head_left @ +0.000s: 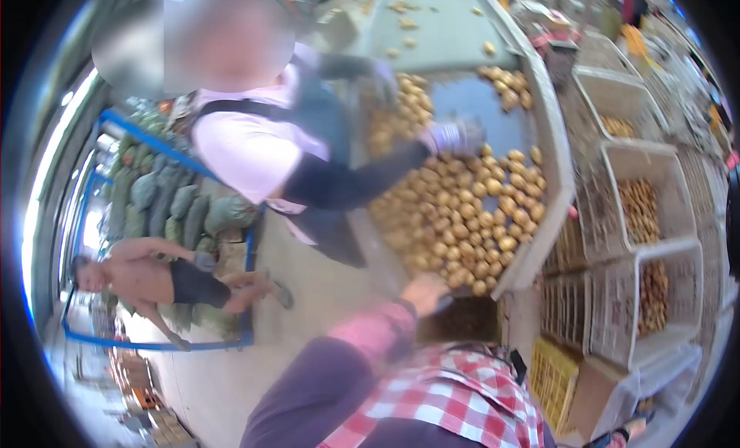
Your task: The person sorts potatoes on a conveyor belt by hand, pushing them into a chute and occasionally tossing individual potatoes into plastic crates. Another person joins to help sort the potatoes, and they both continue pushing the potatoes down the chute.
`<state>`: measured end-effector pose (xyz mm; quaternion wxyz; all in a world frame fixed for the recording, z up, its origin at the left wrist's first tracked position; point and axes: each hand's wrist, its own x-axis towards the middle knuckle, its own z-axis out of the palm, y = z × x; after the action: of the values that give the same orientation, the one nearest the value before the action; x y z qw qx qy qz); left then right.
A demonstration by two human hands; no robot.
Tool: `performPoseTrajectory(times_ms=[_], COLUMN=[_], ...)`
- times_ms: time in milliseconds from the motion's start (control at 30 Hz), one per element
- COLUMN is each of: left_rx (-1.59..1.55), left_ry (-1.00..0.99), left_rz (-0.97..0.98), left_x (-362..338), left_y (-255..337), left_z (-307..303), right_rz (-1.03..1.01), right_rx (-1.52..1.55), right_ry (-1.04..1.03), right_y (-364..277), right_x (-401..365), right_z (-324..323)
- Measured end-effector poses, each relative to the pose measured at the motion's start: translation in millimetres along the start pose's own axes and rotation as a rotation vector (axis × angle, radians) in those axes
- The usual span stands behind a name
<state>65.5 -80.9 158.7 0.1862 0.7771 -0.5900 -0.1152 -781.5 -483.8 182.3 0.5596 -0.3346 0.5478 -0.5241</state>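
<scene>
Purple-sleeved left hand (424, 294) rests at the near edge of a table (552, 139) heaped with potatoes (462, 217); whether its fingers are clenched cannot be told.

You have one view, from your head: a wide fisheye, rolled sideways, facing forward and down, close over the sorting table (553, 139) at one o'clock, crates (682, 193) at three.
</scene>
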Motion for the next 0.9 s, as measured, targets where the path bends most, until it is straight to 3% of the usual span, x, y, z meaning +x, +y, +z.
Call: performPoseTrajectory(times_ms=[33,67,200,333,367,433,533,600,633,667,700,800,900], left_rx=[0.020,0.038,0.043,0.008,0.015,0.017,0.006,0.036,0.037,0.026,0.007,0.002,-0.020], left_ry=[-0.006,0.001,0.029,-0.001,-0.009,-0.035,-0.078,-0.120,-0.069,-0.021,0.026,-0.081,-0.028], left_rz=[0.013,0.032,0.057,0.005,0.001,-0.007,-0.051,-0.111,-0.083,-0.053,-0.023,-0.017,-0.018], left_x=[1.1,4.4,4.2,3.6,4.8,3.8,4.1,4.8,5.2,2.9,1.1,2.9,4.1], left_y=[-3.3,-2.2,0.8,5.8,6.6,5.6,7.3,14.9,9.4,6.7,6.3,-2.7,2.4], left_z=[0.6,-4.5,-1.0,-4.8,-6.0,-4.8,0.7,-17.4,-17.3,-10.0,-1.9,5.3,-1.3], right_rz=[-0.140,-0.160,-0.214,-0.244,-0.197,0.097,0.367,0.588,0.498,0.290,0.196,0.030,-0.033], right_rx=[-0.238,-0.359,-0.422,-0.242,-0.071,0.363,0.426,0.453,0.388,0.384,0.288,-0.104,-0.489], right_ry=[0.266,0.401,0.431,0.151,-0.051,-0.568,-0.467,-0.408,-0.445,-0.667,-0.528,0.000,0.309], right_y=[-7.2,-12.0,-30.7,-17.8,0.6,62.2,71.1,61.8,60.9,60.8,47.5,15.1,-2.9], right_x=[-16.5,-20.7,-18.7,6.2,9.8,-5.2,-114.8,-140.9,-112.5,-69.1,-49.1,-8.5,5.7], right_z=[30.9,58.5,133.9,200.9,217.9,266.3,391.3,420.1,399.6,349.9,322.1,263.7,232.2])
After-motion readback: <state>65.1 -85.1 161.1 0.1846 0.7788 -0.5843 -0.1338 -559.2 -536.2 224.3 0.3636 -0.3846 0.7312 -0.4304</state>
